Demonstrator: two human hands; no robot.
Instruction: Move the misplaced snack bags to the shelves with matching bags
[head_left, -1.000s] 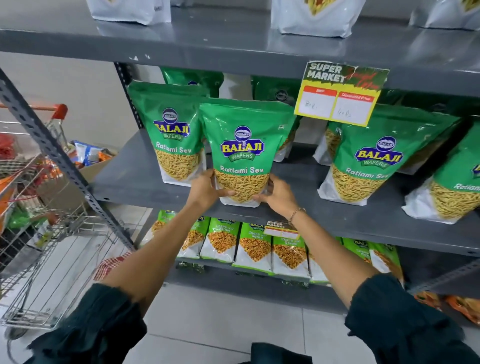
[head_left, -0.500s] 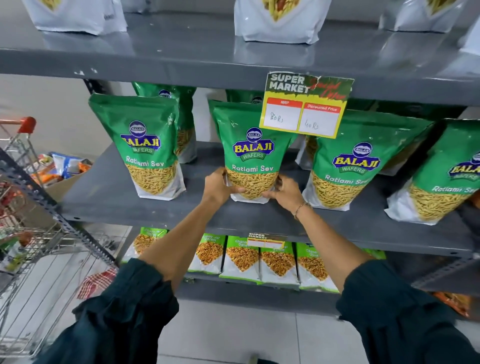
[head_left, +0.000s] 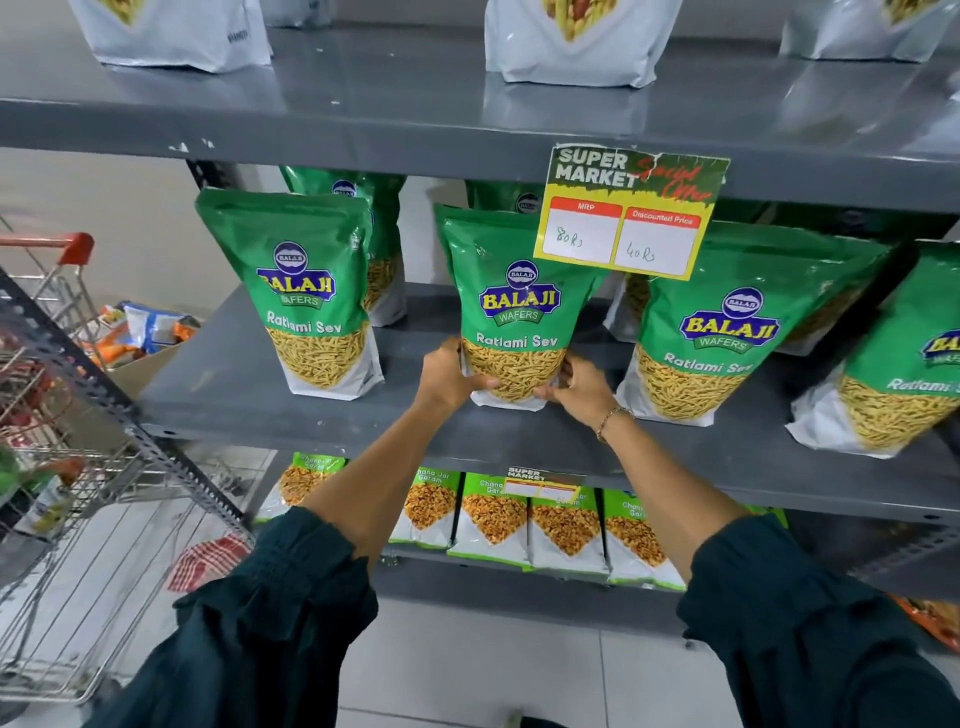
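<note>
A green Ratlami Sev bag (head_left: 511, 291) stands upright on the grey middle shelf (head_left: 234, 400), between matching green bags (head_left: 306, 291) on its left and another matching bag (head_left: 727, 322) on its right. My left hand (head_left: 447, 376) grips its lower left corner and my right hand (head_left: 582, 387) grips its lower right corner. More green bags stand behind in a second row, partly hidden.
A yellow price tag (head_left: 626, 213) hangs from the upper shelf edge, over the held bag's top right. White bags (head_left: 576, 41) stand on the top shelf. Chana Jor Garam bags (head_left: 493, 519) fill the shelf below. A wire shopping cart (head_left: 62, 467) stands at left.
The bag and both hands have moved deeper onto the middle shelf and slightly right; its bottom now rests on the shelf. The view has shifted closer to the shelves.
</note>
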